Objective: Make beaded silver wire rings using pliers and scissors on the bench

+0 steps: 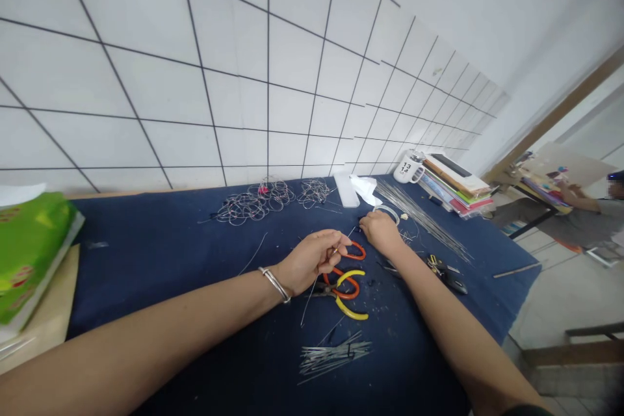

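Note:
My left hand (316, 255), a silvery bangle at its wrist, pinches a thin metal wire (307, 307) whose end hangs down toward the table. Farther right, my right hand (379, 229) is low over the cloth with fingers curled; a small dark piece shows at its fingertips, too small to name. Beneath my left hand lie orange-handled scissors (359, 253), partly hidden. Yellow-handled pliers (351, 314) rest across them. Closer to me is a bundle of short straight wires (331, 356). Beside my right hand sits a roll of tape (390, 211), partly covered.
Looped wire coils (244, 208) lie by the tiled wall. Long straight wires (424, 218), a white mug (408, 168) and stacked books (458, 185) stand right. A black cutter (451, 278) is beside my right forearm. A green packet (36, 253) stands left. Another person (592, 208) sits far right.

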Motion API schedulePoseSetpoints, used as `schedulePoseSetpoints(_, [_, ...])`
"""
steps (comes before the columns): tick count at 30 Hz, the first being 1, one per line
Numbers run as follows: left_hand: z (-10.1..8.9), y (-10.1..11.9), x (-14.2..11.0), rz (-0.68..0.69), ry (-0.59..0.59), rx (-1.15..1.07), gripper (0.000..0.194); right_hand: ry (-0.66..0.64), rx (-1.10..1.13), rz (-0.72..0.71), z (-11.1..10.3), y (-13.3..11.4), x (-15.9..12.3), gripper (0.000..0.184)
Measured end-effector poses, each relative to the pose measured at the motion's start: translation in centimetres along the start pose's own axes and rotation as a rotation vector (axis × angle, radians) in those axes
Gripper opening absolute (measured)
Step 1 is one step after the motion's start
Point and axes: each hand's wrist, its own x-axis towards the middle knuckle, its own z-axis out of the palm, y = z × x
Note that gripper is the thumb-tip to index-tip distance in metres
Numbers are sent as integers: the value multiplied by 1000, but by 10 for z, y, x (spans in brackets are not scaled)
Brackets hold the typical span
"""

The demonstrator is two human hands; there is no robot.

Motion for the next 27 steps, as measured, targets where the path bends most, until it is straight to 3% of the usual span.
schedulePoseSetpoints(8, [0, -1, 0, -13, -7, -8, 23, -15, -84, -76, -5, -12, 5, 22])
schedulePoseSetpoints(14, [2, 3, -2, -33, 16, -17, 20, 5, -29, -55, 0, -10, 11, 20])
schedulePoseSetpoints(19, [2, 2, -1, -29, 4, -15, 20, 48, 142, 13, -2, 1, 2, 21])
schedulePoseSetpoints(27, [1, 1, -2, -45, -26, 12, 21, 58, 592, 142, -6, 18, -23, 24])
